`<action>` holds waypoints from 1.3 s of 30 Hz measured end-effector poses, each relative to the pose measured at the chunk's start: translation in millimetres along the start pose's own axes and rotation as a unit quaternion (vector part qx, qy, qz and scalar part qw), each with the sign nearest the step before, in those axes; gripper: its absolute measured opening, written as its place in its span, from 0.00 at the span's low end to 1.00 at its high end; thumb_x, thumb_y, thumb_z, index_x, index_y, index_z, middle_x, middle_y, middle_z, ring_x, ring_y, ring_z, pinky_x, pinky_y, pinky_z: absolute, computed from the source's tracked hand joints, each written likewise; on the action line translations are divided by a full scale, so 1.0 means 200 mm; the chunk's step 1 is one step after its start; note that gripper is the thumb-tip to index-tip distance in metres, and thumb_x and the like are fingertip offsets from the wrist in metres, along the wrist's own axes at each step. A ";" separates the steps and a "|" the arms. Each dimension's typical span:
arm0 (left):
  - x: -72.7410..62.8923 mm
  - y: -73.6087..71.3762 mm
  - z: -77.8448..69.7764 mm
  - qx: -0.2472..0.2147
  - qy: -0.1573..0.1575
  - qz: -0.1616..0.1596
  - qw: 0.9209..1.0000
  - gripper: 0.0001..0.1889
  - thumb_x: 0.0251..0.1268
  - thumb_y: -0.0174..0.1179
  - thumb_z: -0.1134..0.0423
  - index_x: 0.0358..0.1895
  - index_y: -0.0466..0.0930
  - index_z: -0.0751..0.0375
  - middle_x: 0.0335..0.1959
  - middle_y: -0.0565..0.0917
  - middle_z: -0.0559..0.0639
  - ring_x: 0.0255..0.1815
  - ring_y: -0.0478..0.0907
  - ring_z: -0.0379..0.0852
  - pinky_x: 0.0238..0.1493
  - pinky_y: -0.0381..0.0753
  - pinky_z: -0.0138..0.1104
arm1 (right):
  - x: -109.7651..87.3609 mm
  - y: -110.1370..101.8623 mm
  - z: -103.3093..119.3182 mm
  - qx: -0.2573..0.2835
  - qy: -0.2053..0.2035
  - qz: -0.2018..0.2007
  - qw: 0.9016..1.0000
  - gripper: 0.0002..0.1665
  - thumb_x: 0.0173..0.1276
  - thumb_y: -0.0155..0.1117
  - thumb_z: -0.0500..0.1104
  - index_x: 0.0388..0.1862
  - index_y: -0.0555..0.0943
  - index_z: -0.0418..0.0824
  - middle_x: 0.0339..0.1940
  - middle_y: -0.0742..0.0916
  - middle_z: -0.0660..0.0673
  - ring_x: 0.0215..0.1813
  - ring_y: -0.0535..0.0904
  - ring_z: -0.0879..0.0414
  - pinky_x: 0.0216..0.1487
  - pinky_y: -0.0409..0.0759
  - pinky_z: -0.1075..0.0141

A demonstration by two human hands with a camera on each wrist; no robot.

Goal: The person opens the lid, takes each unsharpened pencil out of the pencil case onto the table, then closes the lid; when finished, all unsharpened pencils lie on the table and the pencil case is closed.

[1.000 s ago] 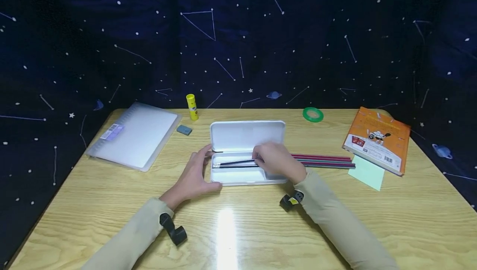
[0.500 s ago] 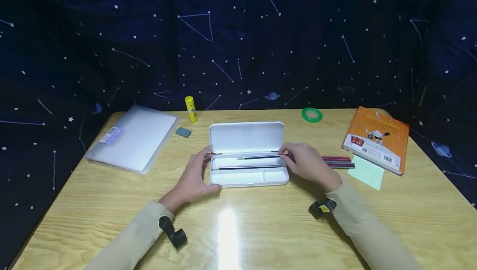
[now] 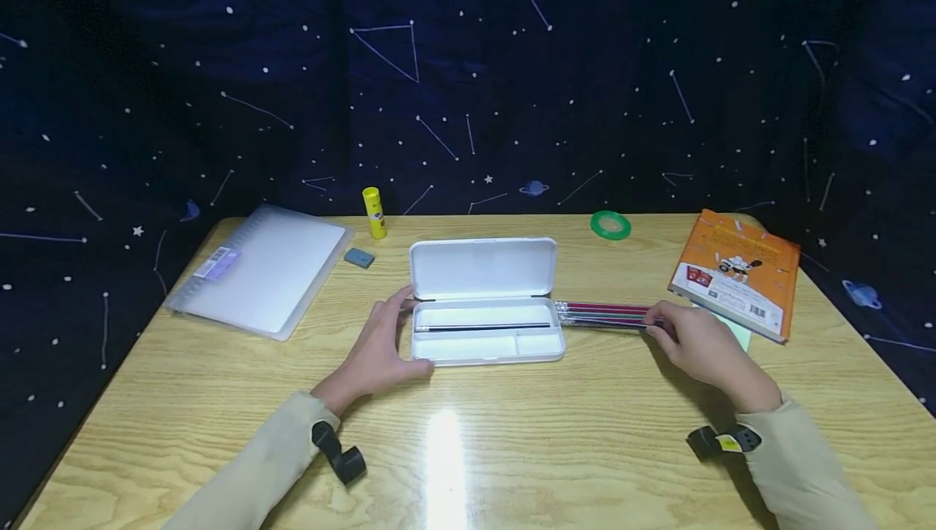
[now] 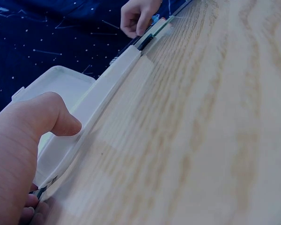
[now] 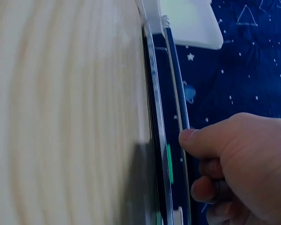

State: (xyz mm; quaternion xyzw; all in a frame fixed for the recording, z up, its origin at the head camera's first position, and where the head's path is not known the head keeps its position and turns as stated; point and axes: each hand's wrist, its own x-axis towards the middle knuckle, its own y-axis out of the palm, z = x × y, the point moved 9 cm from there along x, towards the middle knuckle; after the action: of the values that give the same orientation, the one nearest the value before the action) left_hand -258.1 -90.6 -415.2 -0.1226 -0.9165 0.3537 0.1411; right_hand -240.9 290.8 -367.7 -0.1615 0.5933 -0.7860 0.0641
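Note:
A white pencil case [image 3: 483, 270] stands with its lid raised in the middle of the table. My left hand [image 3: 373, 351] grips its left end, thumb [image 4: 65, 124] at the front edge and fingers at the back corner, partly hidden. One dark pencil [image 3: 483, 327] lies in the case's long rear compartment. To the right of the case are several red and dark pencils [image 3: 603, 310], eraser ends toward it. My right hand [image 3: 698, 343] pinches a dark pencil [image 5: 176, 82] between thumb and fingers near its right end, beside those pencils.
A clear-covered notebook [image 3: 270, 270] lies at the left, near a grey eraser [image 3: 359, 258] and an upright yellow glue stick [image 3: 374, 213]. Green tape [image 3: 610, 225] is at the back. An orange book [image 3: 738, 270] partly covers pale green paper [image 3: 740, 333] at the right.
My right hand has drawn a dark pencil rightward out of the case to beside the other pencils. One pencil stays inside. My left hand has kept its place on the case.

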 end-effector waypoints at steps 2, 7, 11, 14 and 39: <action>0.00 0.00 0.00 0.003 -0.001 0.000 1.000 0.58 0.36 0.71 0.53 0.76 0.49 0.57 0.63 0.71 0.52 0.58 0.65 0.47 0.61 0.70 0.43 | -0.01 0.00 -0.02 -0.001 -0.001 0.002 1.000 0.04 0.64 0.62 0.35 0.37 0.80 0.38 0.17 0.72 0.54 0.20 0.62 0.62 0.21 0.59 0.69; 0.00 0.00 0.00 0.006 0.000 0.001 1.000 0.58 0.36 0.71 0.52 0.76 0.49 0.57 0.63 0.71 0.53 0.58 0.66 0.48 0.61 0.71 0.43 | -0.03 0.03 -0.04 0.024 -0.016 0.019 0.999 0.03 0.62 0.64 0.34 0.35 0.80 0.40 0.15 0.70 0.55 0.19 0.60 0.66 0.21 0.59 0.70; 0.00 0.00 0.00 0.005 0.001 0.001 1.000 0.58 0.36 0.71 0.52 0.76 0.49 0.57 0.63 0.70 0.52 0.58 0.65 0.47 0.61 0.71 0.43 | -0.02 0.06 -0.03 0.045 -0.025 0.037 0.998 0.04 0.61 0.66 0.34 0.33 0.79 0.41 0.16 0.71 0.56 0.19 0.60 0.67 0.21 0.60 0.70; 0.01 0.00 0.00 0.006 0.003 -0.001 1.000 0.58 0.36 0.71 0.52 0.76 0.49 0.57 0.63 0.70 0.52 0.58 0.65 0.47 0.61 0.71 0.43 | -0.01 0.06 -0.02 0.041 -0.029 0.032 0.998 0.05 0.60 0.66 0.34 0.32 0.79 0.42 0.16 0.72 0.56 0.20 0.61 0.67 0.21 0.61 0.70; 0.00 0.00 0.00 0.006 0.010 -0.005 1.000 0.58 0.36 0.71 0.52 0.76 0.50 0.59 0.62 0.72 0.51 0.56 0.66 0.47 0.59 0.71 0.43 | 0.20 0.13 0.20 0.077 -0.031 0.048 0.995 0.09 0.61 0.66 0.36 0.41 0.79 0.40 0.19 0.72 0.52 0.23 0.65 0.60 0.24 0.62 0.69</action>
State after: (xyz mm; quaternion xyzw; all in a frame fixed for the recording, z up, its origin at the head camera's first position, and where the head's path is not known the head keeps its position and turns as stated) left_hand -259.0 -90.1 -415.6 -0.1205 -0.9137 0.3568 0.1528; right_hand -267.1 235.4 -375.9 -0.1517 0.5362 -0.8197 0.1327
